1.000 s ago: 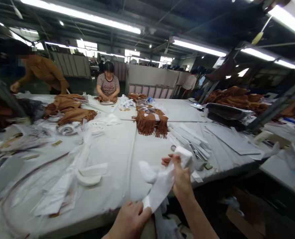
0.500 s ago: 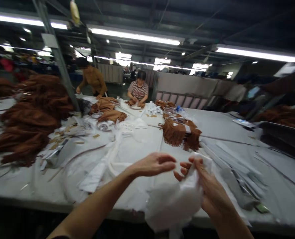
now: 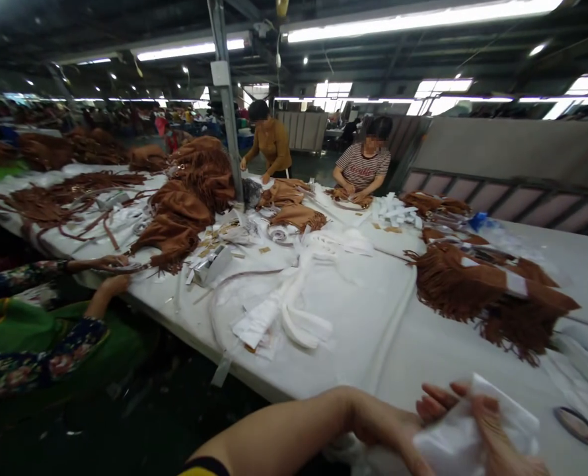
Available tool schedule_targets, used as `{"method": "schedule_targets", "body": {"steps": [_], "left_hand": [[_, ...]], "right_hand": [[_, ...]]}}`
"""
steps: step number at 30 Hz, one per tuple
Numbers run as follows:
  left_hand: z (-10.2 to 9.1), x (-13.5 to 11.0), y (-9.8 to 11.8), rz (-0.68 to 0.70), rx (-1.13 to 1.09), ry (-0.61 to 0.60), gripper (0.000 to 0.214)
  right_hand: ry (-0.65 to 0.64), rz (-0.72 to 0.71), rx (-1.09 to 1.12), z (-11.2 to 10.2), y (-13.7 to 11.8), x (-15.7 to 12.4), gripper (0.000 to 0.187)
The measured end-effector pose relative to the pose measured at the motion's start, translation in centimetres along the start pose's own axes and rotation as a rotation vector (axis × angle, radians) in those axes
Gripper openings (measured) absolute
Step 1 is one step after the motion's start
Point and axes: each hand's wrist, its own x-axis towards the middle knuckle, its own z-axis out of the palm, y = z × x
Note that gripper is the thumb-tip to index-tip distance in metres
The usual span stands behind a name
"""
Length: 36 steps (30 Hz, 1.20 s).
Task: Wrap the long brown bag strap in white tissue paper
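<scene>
At lower right, over the near part of the white table [image 3: 353, 330]: thin white sheet [image 3: 455, 436], between both hands. Pinched in the right hand [image 3: 502, 446], thumb across the near face, fingers showing past the upper left edge. At the sheet's lower left side: left hand [image 3: 390, 426], fingers pointing down to the right; cannot tell whether gripping or only touching. Top corner aimed forward, up the table; from there, one edge slanting down to the right. Long axis uncertain: lower part cropped and covered by hands. To the right: dark oval loop [image 3: 579, 426]. Farther off: brown fringed stack [image 3: 487, 291], pale band [image 3: 516, 284] across it.
</scene>
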Motion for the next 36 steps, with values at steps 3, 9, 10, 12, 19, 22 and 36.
{"method": "schedule_targets", "body": {"steps": [3, 9, 10, 12, 19, 22, 36], "left_hand": [[0.3, -2.2, -0.2, -0.09, -0.071, -0.174, 0.042], [-0.4, -4.4, -1.8, -0.194, -0.258, -0.144, 0.045], [-0.2, -4.5, -1.9, -0.207, -0.293, -0.121, 0.047], [0.5, -4.6, -1.9, -0.207, -0.356, -0.089, 0.049], [3.9, -4.2, -1.4, -0.166, -0.399, 0.108, 0.04], [4.9, -4.3, -1.8, -0.135, -0.365, 0.27, 0.048], [12.1, -6.2, -0.7, -0.427, -0.312, 0.655, 0.012]], "right_hand": [[-0.06, -0.046, 0.082, 0.9, -0.3, 0.8, 0.055], [-0.041, -0.008, 0.33, 0.6, -2.8, 4.7, 0.019], [-0.031, 0.002, 0.349, 0.4, -3.1, 5.2, 0.021], [-0.018, 0.02, 0.375, -0.2, -3.3, 5.9, 0.022], [0.042, 0.106, 0.445, -3.0, -1.8, 6.7, 0.018], [0.014, 0.108, 0.47, -4.7, -0.8, 7.0, 0.013], [-0.14, 0.279, 0.505, -8.4, 7.3, 6.2, 0.012]]}}
